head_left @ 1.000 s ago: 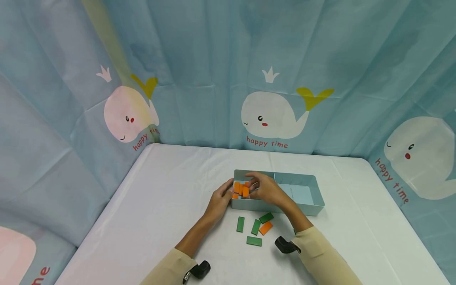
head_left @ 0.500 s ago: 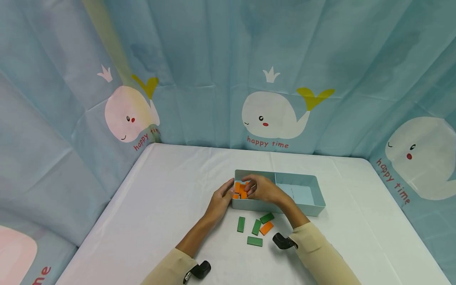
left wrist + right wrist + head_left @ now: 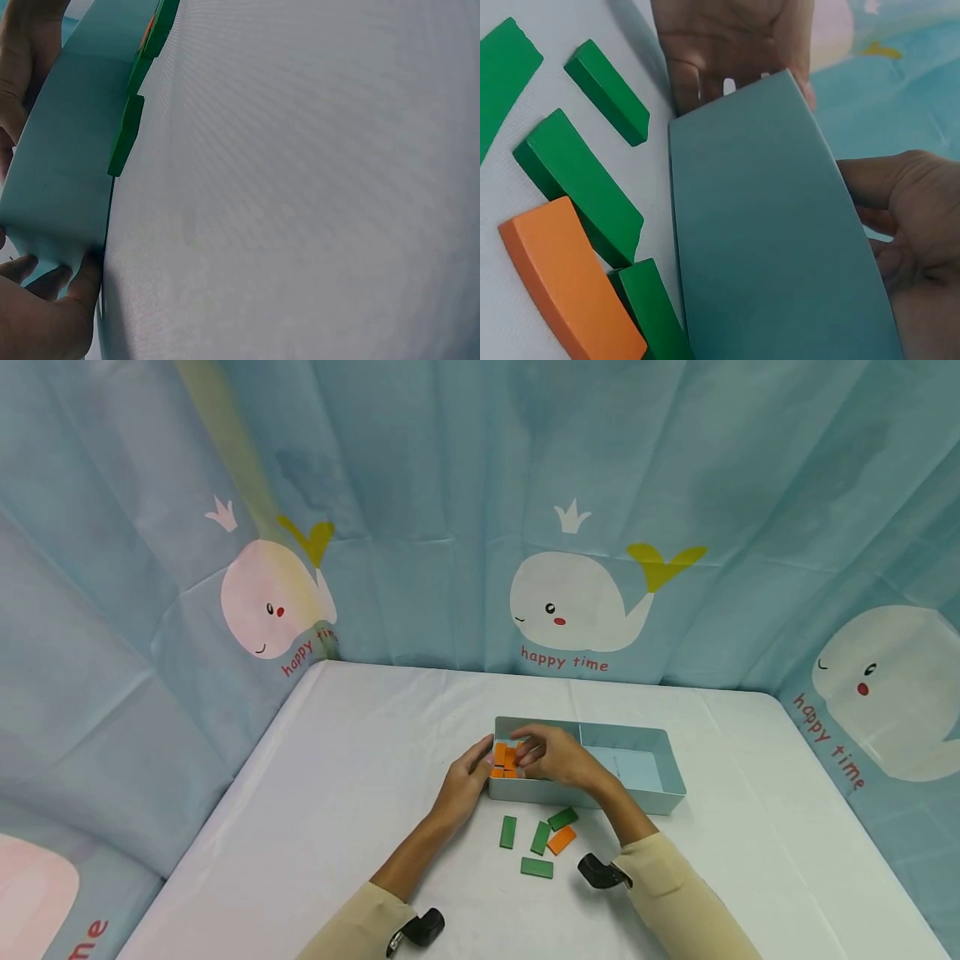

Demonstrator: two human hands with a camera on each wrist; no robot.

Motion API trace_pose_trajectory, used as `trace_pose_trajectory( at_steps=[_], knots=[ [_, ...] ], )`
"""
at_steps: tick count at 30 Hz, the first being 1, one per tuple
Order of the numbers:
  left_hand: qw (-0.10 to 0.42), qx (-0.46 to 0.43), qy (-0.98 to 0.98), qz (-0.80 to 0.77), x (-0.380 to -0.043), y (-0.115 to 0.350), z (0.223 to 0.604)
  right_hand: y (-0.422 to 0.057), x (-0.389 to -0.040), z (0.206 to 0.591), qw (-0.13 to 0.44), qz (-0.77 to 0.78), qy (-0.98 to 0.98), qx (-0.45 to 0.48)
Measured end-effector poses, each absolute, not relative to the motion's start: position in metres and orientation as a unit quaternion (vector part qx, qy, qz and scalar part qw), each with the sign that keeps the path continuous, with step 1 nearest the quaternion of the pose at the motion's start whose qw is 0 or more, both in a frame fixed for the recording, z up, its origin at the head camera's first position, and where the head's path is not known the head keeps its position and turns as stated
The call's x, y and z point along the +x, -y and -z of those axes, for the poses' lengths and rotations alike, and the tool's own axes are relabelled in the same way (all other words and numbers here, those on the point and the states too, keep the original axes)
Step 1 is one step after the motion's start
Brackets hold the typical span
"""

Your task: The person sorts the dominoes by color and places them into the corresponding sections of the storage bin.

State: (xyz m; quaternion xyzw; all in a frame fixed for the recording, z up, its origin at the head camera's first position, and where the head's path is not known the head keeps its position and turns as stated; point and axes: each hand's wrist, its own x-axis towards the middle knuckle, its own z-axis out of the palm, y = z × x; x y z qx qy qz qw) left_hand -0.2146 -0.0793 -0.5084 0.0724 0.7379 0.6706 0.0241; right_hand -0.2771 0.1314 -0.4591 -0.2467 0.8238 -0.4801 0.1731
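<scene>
A blue-grey two-compartment box (image 3: 645, 800) stands on the table, several small orange blocks (image 3: 501, 753) lying together in its left compartment. My left hand (image 3: 457, 789) holds the box's left end; in the left wrist view its fingertips (image 3: 56, 279) press the end wall. My right hand (image 3: 558, 758) reaches into that same compartment, fingers curled at the right side of the orange blocks, pinching one there. In the right wrist view the box wall (image 3: 765, 217) hides the right fingertips and the blocks inside.
In front of the box lie several green blocks (image 3: 537, 867) and one orange block (image 3: 561, 840), some touching. The box's right compartment (image 3: 622, 767) shows its pale floor. A curtain with whales (image 3: 420, 602) hangs behind the white table (image 3: 360, 760).
Inside the left compartment the orange blocks have shifted leftward and lie closer together. My right fingers have moved slightly among them. The left hand stays at the box's end.
</scene>
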Motion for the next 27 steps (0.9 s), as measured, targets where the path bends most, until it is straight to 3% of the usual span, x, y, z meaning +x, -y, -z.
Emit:
trace_pose_trajectory(
  at_steps=[27],
  knots=[
    [0.018, 0.062, -0.739, -0.671, -0.215, 0.077, 0.51, -0.146, -0.239, 0.456, 0.016, 0.539, -0.815, -0.214]
  ],
)
